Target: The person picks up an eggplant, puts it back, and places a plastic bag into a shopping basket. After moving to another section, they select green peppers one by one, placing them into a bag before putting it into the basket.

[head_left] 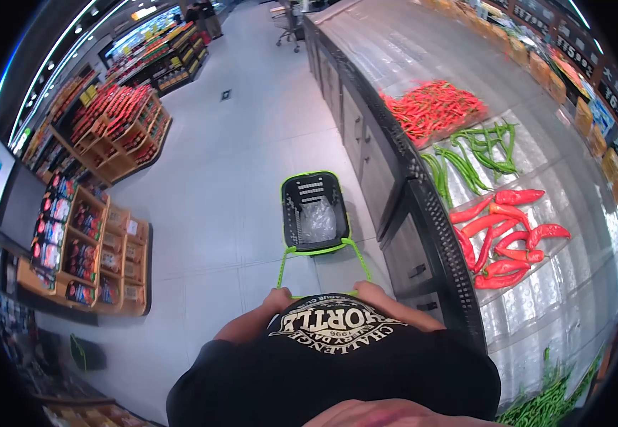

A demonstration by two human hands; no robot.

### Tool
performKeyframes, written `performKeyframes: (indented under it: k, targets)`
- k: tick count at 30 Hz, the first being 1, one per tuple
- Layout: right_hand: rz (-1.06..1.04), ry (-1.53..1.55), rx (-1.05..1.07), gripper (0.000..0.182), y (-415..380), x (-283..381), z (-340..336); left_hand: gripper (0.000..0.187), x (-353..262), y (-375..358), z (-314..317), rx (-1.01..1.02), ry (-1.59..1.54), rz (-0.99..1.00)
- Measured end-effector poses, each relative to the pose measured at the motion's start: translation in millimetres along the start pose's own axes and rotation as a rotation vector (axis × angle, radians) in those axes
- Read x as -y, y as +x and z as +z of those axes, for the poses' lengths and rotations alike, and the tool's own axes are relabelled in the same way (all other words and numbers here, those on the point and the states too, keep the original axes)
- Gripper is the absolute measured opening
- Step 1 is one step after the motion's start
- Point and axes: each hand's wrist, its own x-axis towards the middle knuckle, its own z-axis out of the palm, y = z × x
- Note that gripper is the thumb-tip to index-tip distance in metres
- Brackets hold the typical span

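Note:
A black shopping basket (291, 222) with a bright green rim is on the floor in front of me, at the middle of the view. A long green basket handle (357, 257) runs from its near edge back toward my body. My left hand (279, 299) is closed around the left end of the handle's grip, close against my shirt. On the other end, my right hand (369, 292) is closed too, its fingers partly hidden by the shirt front. Inside the basket lies a clear plastic bag (318, 219).
To the right runs a long produce counter (373, 50) bearing small red chillies (435, 110), green peppers (490, 149) and large red peppers (508, 238). Wooden shelves (85, 249) of packaged goods stand left of the grey aisle floor (209, 192). People (206, 20) are far ahead.

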Motion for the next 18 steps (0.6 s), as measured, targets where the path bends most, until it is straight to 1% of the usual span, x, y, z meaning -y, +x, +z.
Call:
performKeyframes:
  k: [1, 2, 3, 4, 7, 10, 11, 13, 17, 18]
  targets:
    - [0.027, -0.012, 0.015, 0.043, -3, 8, -15, 0.073, -5, 8, -3, 0.017, 0.019, 0.03]
    - [0.055, 0.0, -0.003, 0.043, 2, 3, -16, 0.077, -6, 15, -8, 0.008, -0.001, 0.03]
    - [0.022, 0.016, -0.044, 0.044, 11, -1, -18, 0.08, -12, 21, -18, -0.007, -0.023, 0.026]
    - [-0.017, 0.029, -0.083, 0.045, 20, -3, -21, 0.08, -20, 26, -25, -0.005, -0.01, 0.044]
    - [0.03, 0.038, -0.075, 0.045, 31, 1, -37, 0.085, -33, 37, -46, 0.006, -0.004, 0.033]
    - [0.116, 0.073, -0.056, 0.041, 30, 13, -64, 0.087, -40, 59, -56, 0.018, 0.028, 0.056]
    - [0.131, 0.083, -0.065, 0.041, 39, 8, -63, 0.088, -37, 73, -55, 0.007, 0.038, 0.062]
    - [0.108, -0.024, -0.148, 0.04, 61, -3, -55, 0.088, -42, 86, -62, 0.011, 0.038, 0.087]
    - [0.172, -0.02, -0.209, 0.038, 98, -9, -68, 0.086, -59, 116, -92, 0.036, 0.069, 0.145]
    - [0.19, -0.038, -0.189, 0.041, 111, -9, -71, 0.086, -62, 122, -100, 0.047, 0.085, 0.164]
